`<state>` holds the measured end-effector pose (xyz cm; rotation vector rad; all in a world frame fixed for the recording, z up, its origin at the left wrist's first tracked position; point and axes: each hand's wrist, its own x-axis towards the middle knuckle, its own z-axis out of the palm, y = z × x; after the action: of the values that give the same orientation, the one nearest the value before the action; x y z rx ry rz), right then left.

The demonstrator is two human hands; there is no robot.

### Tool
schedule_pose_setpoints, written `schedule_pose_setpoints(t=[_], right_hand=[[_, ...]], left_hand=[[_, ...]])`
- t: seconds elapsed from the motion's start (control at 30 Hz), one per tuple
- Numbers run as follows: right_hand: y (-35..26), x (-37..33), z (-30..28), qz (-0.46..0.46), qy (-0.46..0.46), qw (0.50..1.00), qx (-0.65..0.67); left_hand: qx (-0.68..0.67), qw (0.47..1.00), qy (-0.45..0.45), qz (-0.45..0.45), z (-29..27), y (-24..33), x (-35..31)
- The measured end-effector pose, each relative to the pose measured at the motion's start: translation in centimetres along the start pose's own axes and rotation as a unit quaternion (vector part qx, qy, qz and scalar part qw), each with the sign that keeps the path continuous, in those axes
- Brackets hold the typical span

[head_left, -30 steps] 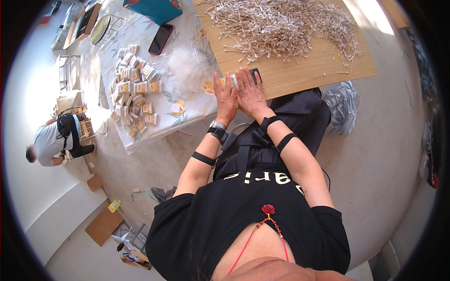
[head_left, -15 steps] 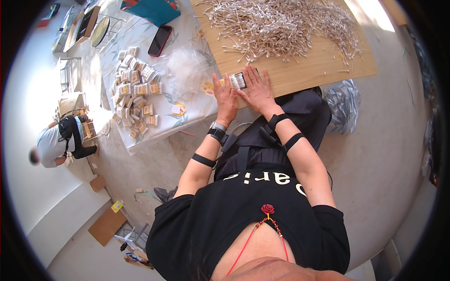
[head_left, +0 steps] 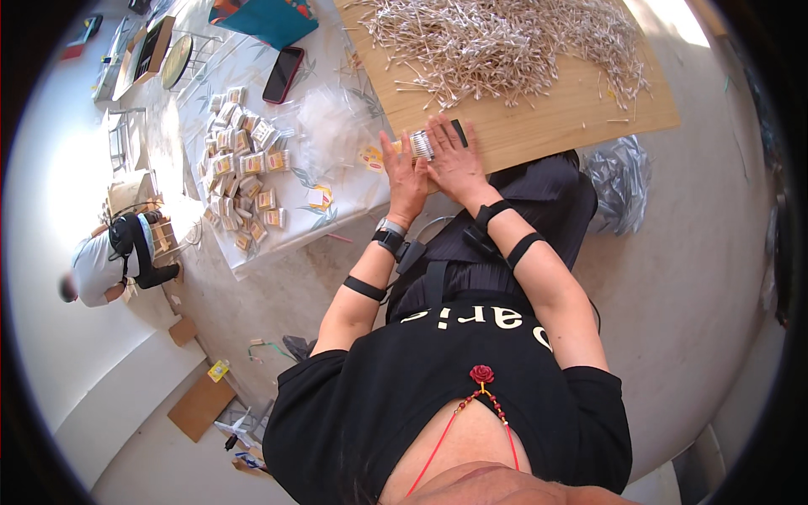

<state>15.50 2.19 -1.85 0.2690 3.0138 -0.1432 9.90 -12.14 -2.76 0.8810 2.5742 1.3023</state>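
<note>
A small row of white cotton swabs (head_left: 422, 145) lies side by side at the board's near left corner, between my two hands. My left hand (head_left: 407, 179) rests at the left end of the row, its fingers stretched and apart. My right hand (head_left: 455, 162) lies flat with fingers extended, covering the row's right end. A black strip (head_left: 459, 133) shows beside its fingertips; the rest of it is hidden under the hand. Yellow printed cards (head_left: 371, 156) lie just left of my left hand. A large heap of loose swabs (head_left: 505, 50) covers the far part of the wooden board (head_left: 539, 139).
Packed swab packets (head_left: 240, 164) are piled on the tablecloth at left. Next to them are clear plastic bags (head_left: 328, 126), a phone (head_left: 284, 76) and a teal bag (head_left: 273, 23). A grey plastic bag (head_left: 619, 185) stands right of my knees. Another person (head_left: 105, 257) bends over at far left.
My right hand has slid a little to the left, over more of the swab row. The black strip now shows on the right side of its fingers. My left hand has barely moved.
</note>
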Motion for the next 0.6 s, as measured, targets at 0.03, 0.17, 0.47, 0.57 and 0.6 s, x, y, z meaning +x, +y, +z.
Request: schedule_pose_setpoints(t=[0.03,0.17,0.47,0.57,0.6], right_hand=[[-0.7,0.0,0.5,0.004,0.024,1.000,-0.010],[-1.4,0.2,0.7,0.005,0.036,0.999,-0.011],[0.4,-0.5,0.8,-0.009,0.046,0.998,0.041],[0.1,-0.4,0.9,-0.006,0.060,0.997,0.052],[-0.1,-0.3,0.9,-0.005,0.060,0.997,0.052]], left_hand=[[0.000,1.000,-0.002,0.002,0.1,0.2,0.1],[0.011,1.000,0.003,0.004,0.1,-0.1,0.2],[0.010,1.000,0.001,-0.024,-0.4,-0.5,0.0],[0.021,1.000,-0.007,-0.017,-0.3,-0.4,-0.1],[0.020,1.000,-0.011,-0.014,-0.3,-0.4,-0.1]])
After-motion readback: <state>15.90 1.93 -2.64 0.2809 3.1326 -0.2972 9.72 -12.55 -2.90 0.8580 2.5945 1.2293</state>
